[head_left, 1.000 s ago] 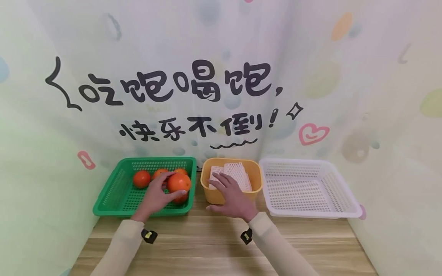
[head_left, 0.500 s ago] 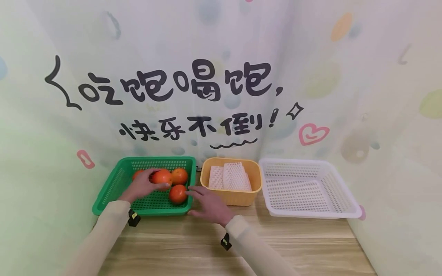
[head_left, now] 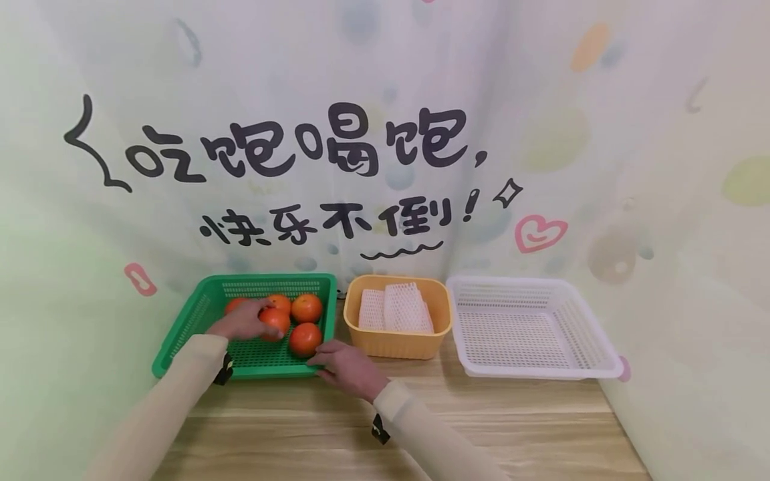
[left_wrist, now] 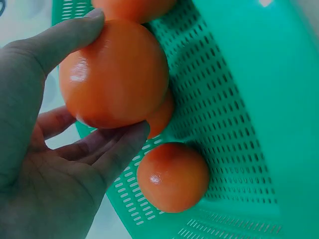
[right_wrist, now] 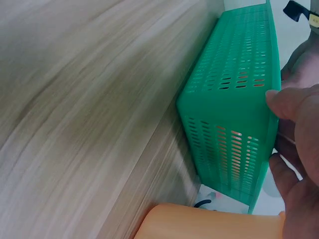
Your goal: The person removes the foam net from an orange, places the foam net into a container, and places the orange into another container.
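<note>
My left hand [head_left: 237, 322] is inside the green plastic basket [head_left: 265, 371], gripping a glossy, round, orange-red fruit [head_left: 274, 323]. Thumb and fingers curve around this fruit [left_wrist: 117, 74] in the left wrist view. Several similar fruits lie in the basket, among them a front one [head_left: 305, 339] and a back right one [head_left: 307, 308]. At the basket's front right corner, my right hand [head_left: 351, 369] pinches the rim. In the right wrist view its thumb [right_wrist: 284, 102] presses the outside of the basket wall [right_wrist: 224, 107], with other fingers reaching over the edge.
A yellow bin [head_left: 397, 344] holding white foam net sleeves [head_left: 406, 307] stands just right of the green basket. Farther right is a white perforated basket [head_left: 511, 341] with nothing in it. All stand on a wood-grain table [head_left: 301, 434] against a printed curtain [head_left: 361, 67].
My left hand has carried its fruit leftward and lower within the green basket. My right hand has moved left from over the yellow bin and taken hold of the green basket's corner.
</note>
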A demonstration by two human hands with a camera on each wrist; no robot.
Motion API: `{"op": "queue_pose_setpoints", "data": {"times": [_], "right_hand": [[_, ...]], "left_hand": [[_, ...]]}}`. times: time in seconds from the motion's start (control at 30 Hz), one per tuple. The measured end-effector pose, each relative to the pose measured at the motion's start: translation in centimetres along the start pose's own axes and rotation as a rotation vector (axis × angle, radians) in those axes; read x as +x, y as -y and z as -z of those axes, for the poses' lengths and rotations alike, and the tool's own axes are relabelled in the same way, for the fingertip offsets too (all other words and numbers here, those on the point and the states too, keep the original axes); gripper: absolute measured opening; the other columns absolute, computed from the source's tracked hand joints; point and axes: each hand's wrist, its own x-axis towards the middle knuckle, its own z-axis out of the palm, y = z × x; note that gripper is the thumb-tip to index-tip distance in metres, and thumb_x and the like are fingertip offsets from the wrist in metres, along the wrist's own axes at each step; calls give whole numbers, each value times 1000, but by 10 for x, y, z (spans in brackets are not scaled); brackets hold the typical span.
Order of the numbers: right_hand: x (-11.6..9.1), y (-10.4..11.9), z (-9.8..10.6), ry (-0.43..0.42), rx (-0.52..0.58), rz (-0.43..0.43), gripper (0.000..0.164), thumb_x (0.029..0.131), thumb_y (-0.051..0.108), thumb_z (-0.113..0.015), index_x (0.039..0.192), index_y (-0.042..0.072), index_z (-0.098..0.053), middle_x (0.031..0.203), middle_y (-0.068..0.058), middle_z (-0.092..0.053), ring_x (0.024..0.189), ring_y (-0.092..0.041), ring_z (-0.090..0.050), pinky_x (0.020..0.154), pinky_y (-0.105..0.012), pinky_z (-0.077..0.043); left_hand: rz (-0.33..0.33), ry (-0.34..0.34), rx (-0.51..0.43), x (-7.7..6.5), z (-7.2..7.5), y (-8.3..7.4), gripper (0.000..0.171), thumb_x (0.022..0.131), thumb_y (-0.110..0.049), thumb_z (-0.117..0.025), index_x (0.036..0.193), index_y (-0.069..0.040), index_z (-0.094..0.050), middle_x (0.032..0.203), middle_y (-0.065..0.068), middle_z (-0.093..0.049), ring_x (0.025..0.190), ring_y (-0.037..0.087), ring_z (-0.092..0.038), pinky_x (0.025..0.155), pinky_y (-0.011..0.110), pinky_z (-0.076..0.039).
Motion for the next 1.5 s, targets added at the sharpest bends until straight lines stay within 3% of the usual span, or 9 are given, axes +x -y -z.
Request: {"op": "queue_pose_setpoints", "data": {"times": [0.17,0.33,0.5,0.73,1.1,1.3,1.5], "right_hand": [[2,3,1,17,27,-29,25,95,20,-74,121,20,-76,127,4,-71,118,-7,-62,99,-17,-52],[3,3,4,20,52,-41,24,95,19,-74,119,20,-77,125,4,-72,117,-8,-63,100,-18,-52],[3,2,3,24,75,-52,24,96,19,-74,120,19,-77,129,1,-71,120,-9,-63,102,-20,-52],[4,1,-1,29,103,-73,25,97,21,-73,121,20,-77,132,1,-70,123,-9,-62,104,-21,-51],[4,1,-4,21,100,-86,25,97,21,-72,121,21,-76,133,-1,-70,127,-11,-61,106,-22,-51],[5,1,-3,30,108,-86,24,97,21,-72,121,20,-76,134,-2,-69,128,-12,-61,106,-24,-51],[4,0,-3,33,127,-90,25,97,21,-72,121,20,-76,135,-2,-69,127,-13,-61,107,-25,-51]], "left_hand": [[0,63,78,3,-3,-1,84,78,-37,-85,145,3,-51,139,26,-59,116,39,-60,95,57,-53],[37,116,89,5,-6,-3,84,77,-30,-87,145,2,-50,140,24,-58,115,37,-59,96,58,-53],[12,120,133,6,-11,-6,85,72,-24,-91,142,4,-53,134,22,-61,110,34,-60,96,56,-54],[-5,118,123,8,-18,-4,79,73,-20,-91,140,3,-55,126,16,-65,103,28,-61,93,52,-55],[22,129,116,5,-12,-7,81,79,-24,-87,147,1,-50,139,23,-60,118,38,-59,102,62,-50],[21,127,107,4,-7,-7,79,87,-40,-81,146,3,-50,142,26,-58,127,43,-56,104,62,-48],[64,89,104,3,-6,-14,77,95,-53,-67,144,5,-52,146,29,-53,129,45,-52,107,63,-46]]}}
